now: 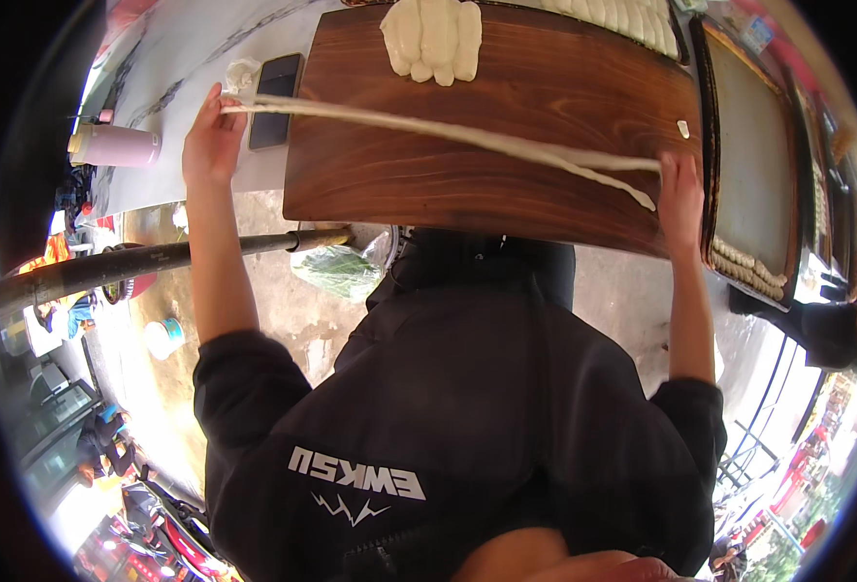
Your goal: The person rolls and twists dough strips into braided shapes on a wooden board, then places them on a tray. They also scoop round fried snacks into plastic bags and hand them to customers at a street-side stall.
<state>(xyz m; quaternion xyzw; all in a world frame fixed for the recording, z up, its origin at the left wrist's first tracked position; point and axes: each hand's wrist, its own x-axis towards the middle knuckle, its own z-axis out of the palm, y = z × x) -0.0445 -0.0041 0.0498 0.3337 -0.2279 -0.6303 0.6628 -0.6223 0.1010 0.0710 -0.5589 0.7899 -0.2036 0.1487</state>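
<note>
A long thin strand of dough (464,134) is stretched in the air over a dark wooden board (545,211). My left hand (214,138) grips one end, above the marble-patterned table to the left of the board. My right hand (681,193) grips the other end near the board's right edge, and a second strand or loose tail of dough hangs beside it. At the board's far edge lie several thick dough strips (432,40) side by side. A small dough scrap (683,129) rests on the board near my right hand.
A phone (275,102) lies left of the board, close to a crumpled whitish thing (242,74). Farther left, a pink bottle (119,145) lies on the table (173,44). Right of the board is a metal tray (755,145) with dough pieces (748,269) at its near end; another dough-filled tray stands beyond.
</note>
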